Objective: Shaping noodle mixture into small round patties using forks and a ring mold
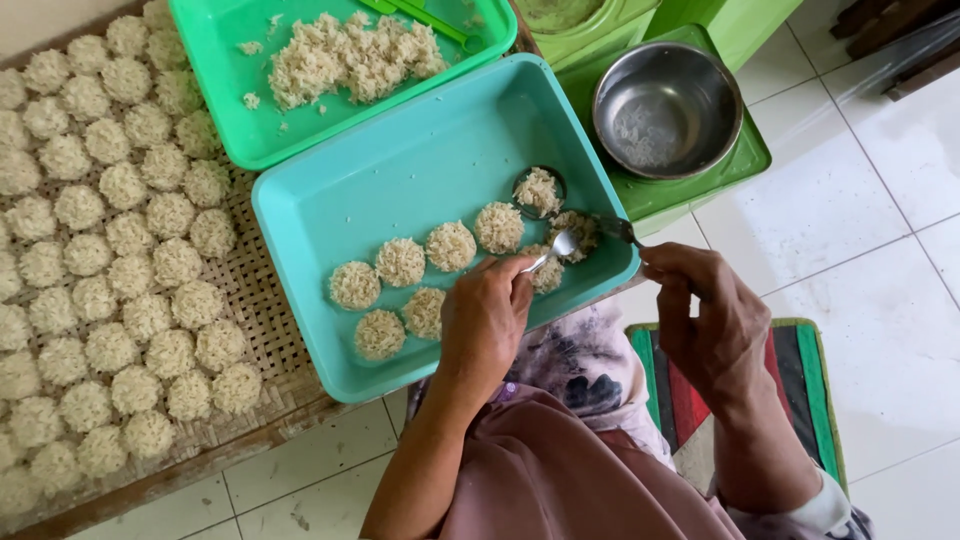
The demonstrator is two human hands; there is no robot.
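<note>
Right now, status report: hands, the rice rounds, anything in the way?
Left hand grips spoon; right hand holds small scoop by handle. Both over rice rounds in teal tray. Ring mould just beyond; nothing blocking.

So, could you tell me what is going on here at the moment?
A person is shaping rice into small round cakes. The left hand holds a spoon over the teal tray, pressing rice into a round metal mould whose handle the right hand grips. About nine finished cakes lie in the tray, with a second filled ring mould beside them. Many more cakes dry on the woven mat, and loose rice sits in the green tray.
</note>
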